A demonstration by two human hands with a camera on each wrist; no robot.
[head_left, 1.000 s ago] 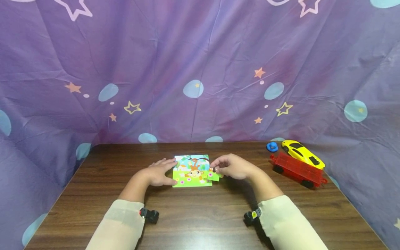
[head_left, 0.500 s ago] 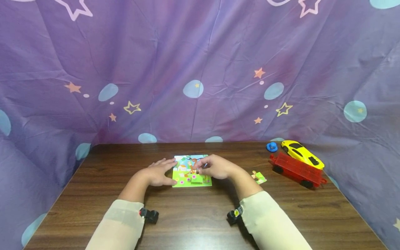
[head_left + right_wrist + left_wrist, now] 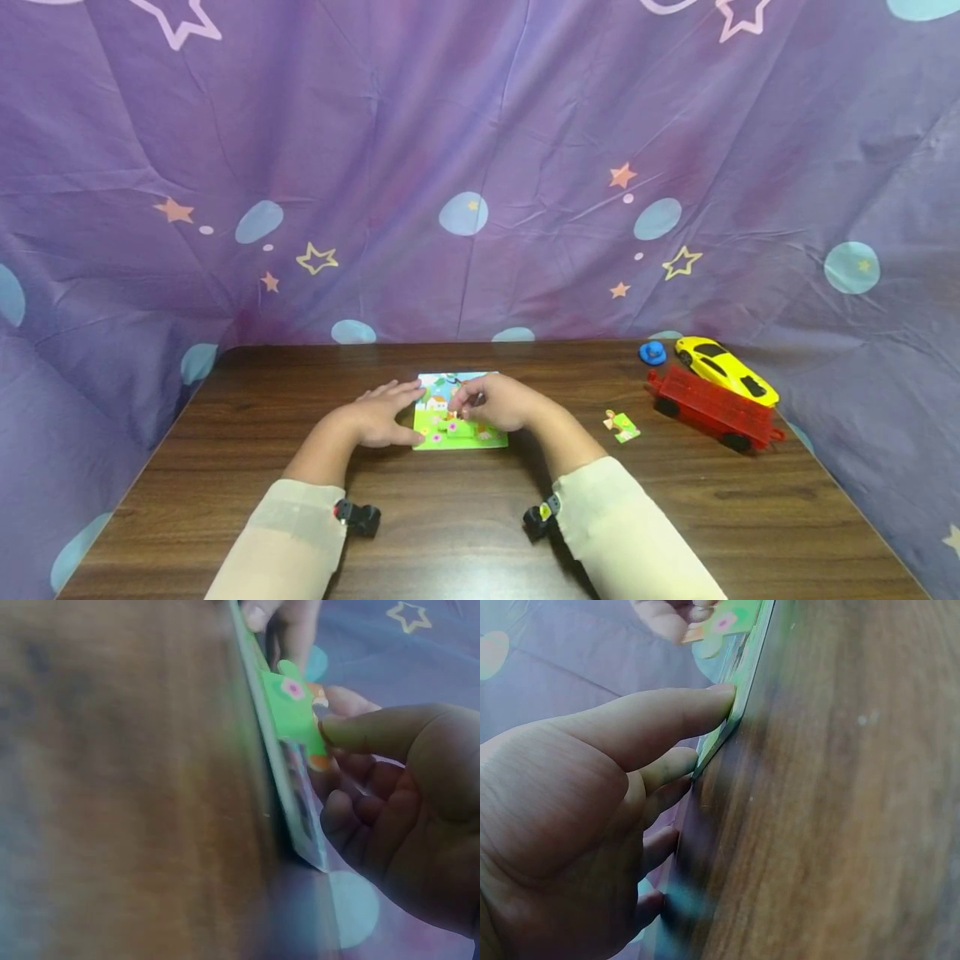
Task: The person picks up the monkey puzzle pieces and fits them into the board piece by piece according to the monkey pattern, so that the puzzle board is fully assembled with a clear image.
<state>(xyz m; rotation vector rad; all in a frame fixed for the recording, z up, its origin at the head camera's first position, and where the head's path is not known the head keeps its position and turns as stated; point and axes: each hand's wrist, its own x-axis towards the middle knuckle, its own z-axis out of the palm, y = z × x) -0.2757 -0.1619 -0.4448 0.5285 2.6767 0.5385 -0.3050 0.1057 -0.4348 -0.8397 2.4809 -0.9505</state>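
A jigsaw board (image 3: 435, 385) with a colourful monkey picture lies flat on the brown table. My left hand (image 3: 381, 417) rests at its left side, fingers spread and straight. In the left wrist view the thumb (image 3: 705, 709) presses on the board's near corner. Over the board's middle, my right hand (image 3: 501, 402) pinches a green puzzle piece (image 3: 291, 712) with a pink flower between thumb and fingers. The piece stands tilted up from the board in the right wrist view. Much of the picture is hidden behind the right hand.
A loose puzzle piece (image 3: 622, 426) lies on the table right of the right forearm. Further right are a red toy trailer (image 3: 716, 407), a yellow toy car (image 3: 726, 369) and a small blue hat-shaped thing (image 3: 652, 352). A purple curtain (image 3: 465, 150) hangs behind the table.
My right hand has carried the puzzle piece left from the board's right edge to over its middle. The loose piece on the table has come out from behind my forearm. My left hand stays put.
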